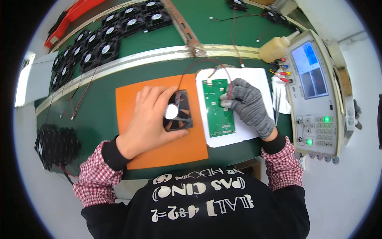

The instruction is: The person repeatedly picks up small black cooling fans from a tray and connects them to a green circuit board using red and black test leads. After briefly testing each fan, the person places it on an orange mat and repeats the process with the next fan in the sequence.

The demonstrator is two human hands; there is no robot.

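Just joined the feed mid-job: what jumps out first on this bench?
Dead centre, the bare left hand presses a square black cooling fan onto a bright orange mat. Beside it, the grey-gloved right hand holds a red wire on a green circuit board. Rows of black fans fill the upper left.

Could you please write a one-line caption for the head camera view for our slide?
Bare left hand holds a black fan on an orange mat; gloved right hand presses its wire onto a green circuit board.

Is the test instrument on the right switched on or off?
On: the test instrument shows two green lamps lit on its keypad, and its screen glows blue.
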